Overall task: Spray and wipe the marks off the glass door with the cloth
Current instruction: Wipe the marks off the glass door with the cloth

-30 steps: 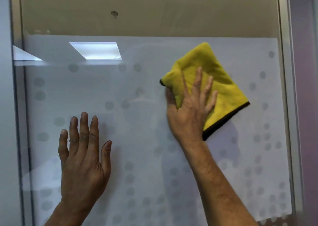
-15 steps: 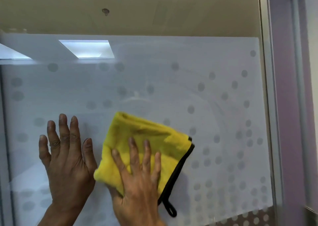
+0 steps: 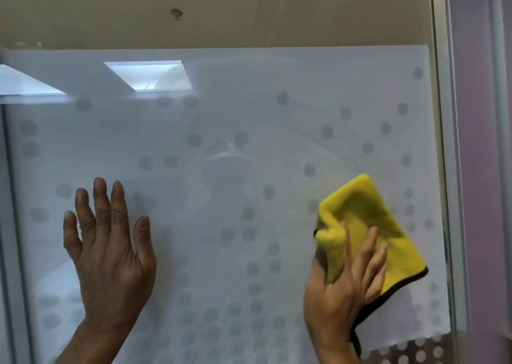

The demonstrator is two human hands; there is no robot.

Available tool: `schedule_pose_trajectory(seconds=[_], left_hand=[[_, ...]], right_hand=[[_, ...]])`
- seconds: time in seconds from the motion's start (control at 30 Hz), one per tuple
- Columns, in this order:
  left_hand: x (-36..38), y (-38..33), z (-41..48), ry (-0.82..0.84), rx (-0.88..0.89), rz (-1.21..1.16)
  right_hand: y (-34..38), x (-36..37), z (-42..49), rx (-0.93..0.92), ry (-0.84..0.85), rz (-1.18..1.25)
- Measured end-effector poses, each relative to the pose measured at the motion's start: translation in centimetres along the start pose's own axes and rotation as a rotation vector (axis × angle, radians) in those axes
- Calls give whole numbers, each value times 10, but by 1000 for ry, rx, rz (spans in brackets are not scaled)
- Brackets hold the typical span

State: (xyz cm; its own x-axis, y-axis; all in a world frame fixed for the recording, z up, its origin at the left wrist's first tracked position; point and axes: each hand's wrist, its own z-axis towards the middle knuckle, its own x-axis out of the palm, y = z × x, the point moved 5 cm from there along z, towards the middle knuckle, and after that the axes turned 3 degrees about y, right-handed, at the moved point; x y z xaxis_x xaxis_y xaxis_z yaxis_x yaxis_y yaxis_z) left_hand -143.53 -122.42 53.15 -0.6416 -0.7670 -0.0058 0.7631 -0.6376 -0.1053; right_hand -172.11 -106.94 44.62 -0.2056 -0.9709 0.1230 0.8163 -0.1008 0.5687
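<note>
The glass door (image 3: 235,119) fills the view, frosted white with a pattern of grey dots below a clear upper band. A folded yellow cloth (image 3: 368,225) with a black edge lies against the glass at the lower right. My right hand (image 3: 343,288) presses it flat with spread fingers on its lower left part. My left hand (image 3: 108,247) rests flat on the glass at the lower left, fingers apart, holding nothing. Faint curved wipe streaks show on the glass above the cloth. No spray bottle is in view.
A metal door frame (image 3: 443,141) runs down the right side, close to the cloth, with a purple wall (image 3: 482,169) beyond it. A second frame edge (image 3: 8,225) stands at the far left. Ceiling lights (image 3: 149,75) reflect in the upper glass.
My right hand has swept the cloth from the upper right down to the lower middle, then across to the lower right near the frame. My left hand has stayed flat on the glass.
</note>
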Motion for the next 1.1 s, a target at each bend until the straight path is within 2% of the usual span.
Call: schedule_pose_trajectory(seconds=[0.2,0.37,0.47,0.67,0.83,1.1], left_hand=[[0,0,1,-12,5,13],[1,0,2,-9,-8,6],[2,0,1,-15,-3,8],[1,0,1,-11,-1,-5],[0,1,0,-46,-13,-48],[-4,2,-1,-51,-1,-69]], right_hand=[[43,12,94,156,-12,94],[99,21,140,84,14,156],[144,28,153,-58,40,201],[225,47,111,-514,187,194],[207,48,38,-699,317,183],[146,35,-55,-864,515,138]])
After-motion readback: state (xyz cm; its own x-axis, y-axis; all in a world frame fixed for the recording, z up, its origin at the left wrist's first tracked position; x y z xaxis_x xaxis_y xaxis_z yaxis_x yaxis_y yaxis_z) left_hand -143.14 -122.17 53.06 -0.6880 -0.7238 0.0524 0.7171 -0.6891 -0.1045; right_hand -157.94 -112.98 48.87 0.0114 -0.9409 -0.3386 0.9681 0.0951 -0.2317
